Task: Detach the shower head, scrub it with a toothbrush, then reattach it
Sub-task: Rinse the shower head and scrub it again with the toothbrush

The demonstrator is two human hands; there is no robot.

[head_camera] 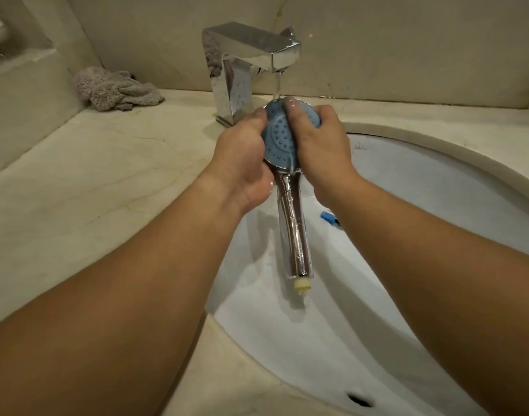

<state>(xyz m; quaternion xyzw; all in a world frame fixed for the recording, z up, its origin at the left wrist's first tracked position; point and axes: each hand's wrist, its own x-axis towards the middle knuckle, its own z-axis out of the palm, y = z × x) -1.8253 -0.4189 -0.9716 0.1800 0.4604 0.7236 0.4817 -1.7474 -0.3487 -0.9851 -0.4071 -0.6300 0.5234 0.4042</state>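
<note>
White oval sink (422,181) set into pale veined stone counter (107,175); inside the basin, to the right of and below the right-hand fingers, a small blue piece (328,218), partly hidden by the right forearm, too little shown to identify. Dark overflow slot at the near wall of the basin. Detached shower head (279,139) held over the basin: round blue face with raised nubs, tapering chrome handle pointing toward the viewer, cream threaded end dripping. Left hand (242,157) curled round the left rim, thumb lying on the face. Right hand (323,142) curled round the right rim, thumb pressed on the upper face; remaining fingers of both hands behind the disc, out of sight. Angular chrome faucet (245,67) just beyond the fingertips, thin stream of water (277,85) falling onto the top edge of the disc. Crumpled grey terry cloth (116,90) on the counter, well left of the left-hand fingers, against beige stone wall panels.
</note>
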